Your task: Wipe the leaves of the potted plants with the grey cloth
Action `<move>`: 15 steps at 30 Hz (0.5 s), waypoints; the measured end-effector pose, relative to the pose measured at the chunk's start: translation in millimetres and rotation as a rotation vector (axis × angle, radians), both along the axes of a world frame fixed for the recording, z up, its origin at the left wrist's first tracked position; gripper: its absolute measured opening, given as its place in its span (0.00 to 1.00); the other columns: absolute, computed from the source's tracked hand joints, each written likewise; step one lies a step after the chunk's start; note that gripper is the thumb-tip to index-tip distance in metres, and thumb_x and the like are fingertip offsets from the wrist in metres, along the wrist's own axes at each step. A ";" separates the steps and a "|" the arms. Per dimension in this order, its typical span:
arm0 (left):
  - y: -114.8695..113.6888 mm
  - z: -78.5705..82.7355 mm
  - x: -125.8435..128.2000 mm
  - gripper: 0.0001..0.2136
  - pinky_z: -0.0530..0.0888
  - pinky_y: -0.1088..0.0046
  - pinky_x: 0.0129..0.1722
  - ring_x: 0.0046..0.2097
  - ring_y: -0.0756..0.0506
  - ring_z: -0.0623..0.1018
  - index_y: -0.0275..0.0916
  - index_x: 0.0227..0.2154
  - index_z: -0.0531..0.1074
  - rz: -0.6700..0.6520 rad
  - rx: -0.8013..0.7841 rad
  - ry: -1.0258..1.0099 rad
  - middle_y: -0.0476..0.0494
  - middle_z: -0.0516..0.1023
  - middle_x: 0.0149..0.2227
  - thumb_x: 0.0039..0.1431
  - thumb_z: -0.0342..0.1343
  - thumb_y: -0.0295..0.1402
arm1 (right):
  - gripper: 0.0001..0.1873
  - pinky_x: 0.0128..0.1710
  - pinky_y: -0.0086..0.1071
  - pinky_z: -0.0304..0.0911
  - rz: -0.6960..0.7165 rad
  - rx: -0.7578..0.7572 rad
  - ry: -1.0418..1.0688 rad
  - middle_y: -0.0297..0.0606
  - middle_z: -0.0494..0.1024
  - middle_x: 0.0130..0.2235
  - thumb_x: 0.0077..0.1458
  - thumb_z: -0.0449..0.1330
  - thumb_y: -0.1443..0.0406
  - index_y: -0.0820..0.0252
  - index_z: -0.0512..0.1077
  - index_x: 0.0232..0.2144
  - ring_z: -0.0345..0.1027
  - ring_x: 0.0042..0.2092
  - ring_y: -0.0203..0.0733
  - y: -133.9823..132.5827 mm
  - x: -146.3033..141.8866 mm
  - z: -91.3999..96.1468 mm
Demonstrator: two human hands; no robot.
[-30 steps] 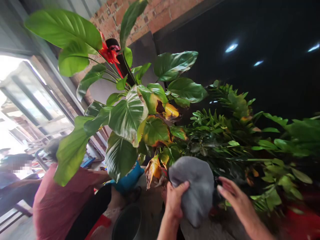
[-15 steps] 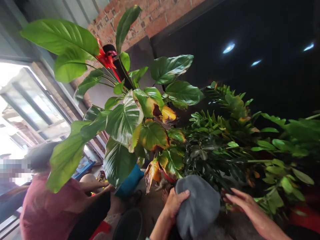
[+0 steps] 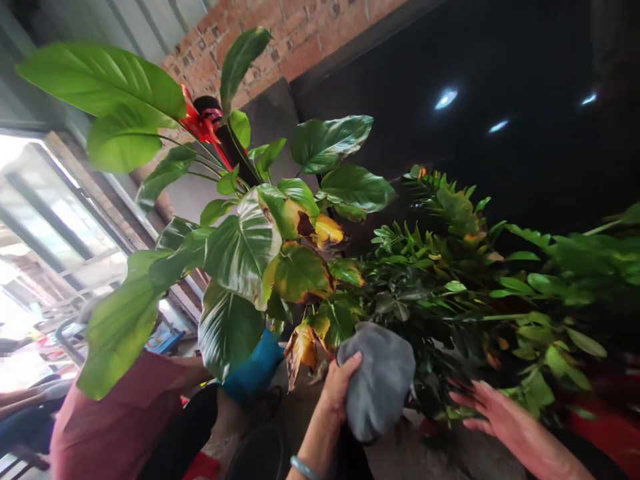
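My left hand [image 3: 341, 385], with a pale bangle [image 3: 304, 468] at the wrist, is closed on the near-left edge of a soft, rounded grey cloth [image 3: 381, 380]. Its fingers are mostly hidden behind the fabric, and the thumb lies on top. I cannot tell whether the cloth is a cap or a folded piece. To the right, apart from it, my right hand [image 3: 487, 408] is held open with its fingers spread and nothing in it, beside the lower green leaves [image 3: 535, 393].
A large potted plant [image 3: 243, 243] with browned lower leaves and a red bow [image 3: 203, 123] rises ahead. Bushy plants [image 3: 430, 267] stand to the right. A person in a pink shirt [image 3: 120, 413] sits at left, near a blue container [image 3: 255, 370] and a dark bucket [image 3: 257, 453].
The grey cloth and my left hand have shifted left and slightly up in view. My right hand has opened wider, farther from the cloth. The person at left has bent lower.
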State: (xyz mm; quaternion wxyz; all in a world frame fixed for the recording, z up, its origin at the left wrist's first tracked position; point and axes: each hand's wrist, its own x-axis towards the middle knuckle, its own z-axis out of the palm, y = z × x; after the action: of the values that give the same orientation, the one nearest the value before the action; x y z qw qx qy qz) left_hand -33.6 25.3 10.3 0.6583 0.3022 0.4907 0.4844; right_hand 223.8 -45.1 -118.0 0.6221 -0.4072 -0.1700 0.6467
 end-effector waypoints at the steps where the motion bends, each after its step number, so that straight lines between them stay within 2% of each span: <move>1: 3.0 12.9 -3.3 0.19 0.78 0.60 0.41 0.33 0.38 0.82 0.31 0.35 0.75 0.034 0.041 -0.027 0.38 0.82 0.28 0.39 0.71 0.33 | 0.15 0.39 0.50 0.69 0.023 0.010 0.010 0.48 0.81 0.48 0.46 0.62 0.53 0.53 0.81 0.31 0.73 0.48 0.62 -0.1 0.9 2.4; 4: 23.0 58.5 -7.4 0.14 0.78 0.63 0.42 0.35 0.41 0.82 0.33 0.38 0.75 0.178 0.165 -0.138 0.40 0.83 0.32 0.47 0.66 0.31 | 0.17 0.38 0.49 0.69 0.025 0.011 0.024 0.50 0.81 0.48 0.47 0.60 0.52 0.54 0.82 0.31 0.73 0.47 0.60 -1.3 1.4 11.8; 5: 30.0 68.3 -6.0 0.12 0.78 0.64 0.43 0.36 0.42 0.82 0.33 0.39 0.75 0.214 0.196 -0.169 0.42 0.83 0.33 0.51 0.63 0.31 | 0.17 0.38 0.48 0.69 0.020 0.005 0.027 0.50 0.81 0.47 0.47 0.60 0.52 0.55 0.82 0.31 0.74 0.46 0.60 -1.9 1.0 15.2; 6: 35.2 72.3 -3.5 0.11 0.77 0.64 0.44 0.38 0.42 0.82 0.32 0.41 0.74 0.238 0.207 -0.189 0.42 0.83 0.33 0.55 0.60 0.30 | 0.17 0.37 0.48 0.69 0.017 -0.005 0.032 0.50 0.81 0.47 0.46 0.61 0.52 0.55 0.82 0.31 0.74 0.46 0.60 -2.4 0.4 18.4; 7: 37.8 69.7 -0.3 0.11 0.77 0.63 0.44 0.39 0.42 0.82 0.31 0.42 0.74 0.251 0.191 -0.189 0.43 0.83 0.33 0.57 0.58 0.30 | 0.17 0.36 0.47 0.69 0.017 -0.012 0.037 0.51 0.82 0.47 0.45 0.61 0.52 0.56 0.82 0.30 0.74 0.45 0.59 -2.9 -0.1 21.4; 9: 33.6 45.5 6.1 0.15 0.77 0.60 0.44 0.41 0.39 0.82 0.30 0.44 0.73 0.218 0.104 -0.140 0.40 0.83 0.33 0.55 0.60 0.32 | 0.16 0.35 0.46 0.69 0.017 -0.022 0.045 0.51 0.82 0.45 0.42 0.62 0.53 0.56 0.82 0.28 0.74 0.44 0.59 -3.6 -0.4 25.6; 11: 17.9 5.9 8.9 0.21 0.77 0.58 0.43 0.40 0.36 0.82 0.31 0.43 0.74 0.096 0.007 -0.052 0.37 0.83 0.33 0.45 0.68 0.34 | 0.15 0.34 0.46 0.69 0.011 -0.028 0.053 0.50 0.83 0.44 0.40 0.63 0.53 0.55 0.82 0.26 0.75 0.43 0.59 -4.3 0.7 26.2; 13: -2.7 -30.8 6.7 0.26 0.77 0.58 0.41 0.36 0.33 0.82 0.29 0.36 0.76 -0.060 -0.035 0.041 0.34 0.82 0.29 0.32 0.73 0.38 | 0.15 0.34 0.46 0.69 0.008 -0.029 0.056 0.49 0.83 0.42 0.40 0.63 0.52 0.54 0.81 0.25 0.75 0.43 0.60 -5.3 2.9 23.5; 14: -11.9 -42.2 4.0 0.27 0.77 0.57 0.41 0.36 0.33 0.82 0.28 0.35 0.77 -0.133 -0.036 0.054 0.33 0.82 0.28 0.30 0.74 0.40 | 0.15 0.34 0.46 0.69 0.015 -0.028 0.060 0.48 0.84 0.42 0.40 0.63 0.52 0.53 0.81 0.25 0.75 0.43 0.60 -5.8 4.2 21.4; 15: -18.9 -47.0 0.8 0.28 0.77 0.57 0.41 0.35 0.33 0.82 0.28 0.34 0.77 -0.184 -0.030 0.059 0.34 0.82 0.28 0.28 0.74 0.41 | 0.15 0.34 0.46 0.69 0.027 -0.021 0.065 0.48 0.83 0.43 0.41 0.63 0.51 0.53 0.81 0.25 0.75 0.43 0.59 -6.4 5.3 19.5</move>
State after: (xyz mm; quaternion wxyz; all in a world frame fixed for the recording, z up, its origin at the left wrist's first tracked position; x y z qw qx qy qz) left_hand -32.8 6.5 -36.7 0.6898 0.3503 0.4869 0.4053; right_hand 229.2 -51.5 -98.6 0.6142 -0.3902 -0.1483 0.6697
